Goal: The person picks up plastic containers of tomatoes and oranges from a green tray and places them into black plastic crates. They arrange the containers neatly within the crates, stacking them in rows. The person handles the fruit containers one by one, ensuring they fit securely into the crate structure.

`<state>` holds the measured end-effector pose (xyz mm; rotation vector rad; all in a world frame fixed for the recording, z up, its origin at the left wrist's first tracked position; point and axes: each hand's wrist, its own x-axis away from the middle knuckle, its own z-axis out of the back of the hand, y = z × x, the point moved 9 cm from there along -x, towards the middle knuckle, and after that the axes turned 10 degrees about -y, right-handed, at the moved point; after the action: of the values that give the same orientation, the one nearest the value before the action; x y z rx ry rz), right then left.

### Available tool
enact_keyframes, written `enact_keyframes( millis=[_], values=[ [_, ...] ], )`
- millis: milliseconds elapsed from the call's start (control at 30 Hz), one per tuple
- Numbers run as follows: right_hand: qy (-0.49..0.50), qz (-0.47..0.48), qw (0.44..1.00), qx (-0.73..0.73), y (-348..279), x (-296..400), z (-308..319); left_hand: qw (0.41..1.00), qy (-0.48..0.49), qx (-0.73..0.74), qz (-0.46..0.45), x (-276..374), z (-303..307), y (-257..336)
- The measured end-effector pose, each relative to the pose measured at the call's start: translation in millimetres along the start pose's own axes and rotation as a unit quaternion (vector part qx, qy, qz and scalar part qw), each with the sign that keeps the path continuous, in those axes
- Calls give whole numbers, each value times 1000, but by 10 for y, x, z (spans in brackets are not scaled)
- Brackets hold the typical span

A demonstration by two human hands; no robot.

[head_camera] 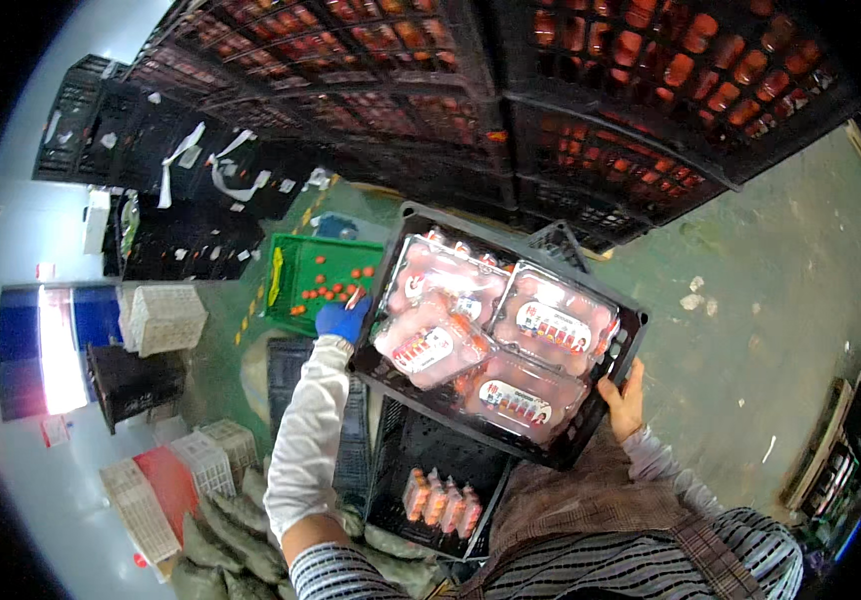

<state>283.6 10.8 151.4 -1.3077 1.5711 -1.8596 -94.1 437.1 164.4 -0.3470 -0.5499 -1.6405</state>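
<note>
A black plastic crate (502,437) is held up before me, tilted, by both hands. My left hand (340,319), in a blue glove, grips its left end. On the right end, my bare right hand (628,401) has its thumb over the rim; its other fingers are partly hidden. Inside lie several clear plastic clamshell packs of small tomatoes (550,315), with printed labels, one pack (430,345) askew over others. Beneath, near my body, another black crate (393,442) holds several similar packs (442,504) standing on edge.
Tall stacks of black crates (505,150) filled with red produce rise ahead. A green crate (303,262) with loose tomatoes sits on the floor at left. More black crates (190,240), white crates (168,319) and full sacks (213,540) are farther left. Green floor (730,315) extends right.
</note>
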Motion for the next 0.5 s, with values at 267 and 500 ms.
enact_keyframes(
  millis=[267,500],
  values=[
    [68,11,996,-57,1228,165,236,993,-64,-69,-75,-1006,-717,1357],
    [-45,-178,983,1,1547,301,381,990,68,90,-78,-875,-982,743]
  ],
)
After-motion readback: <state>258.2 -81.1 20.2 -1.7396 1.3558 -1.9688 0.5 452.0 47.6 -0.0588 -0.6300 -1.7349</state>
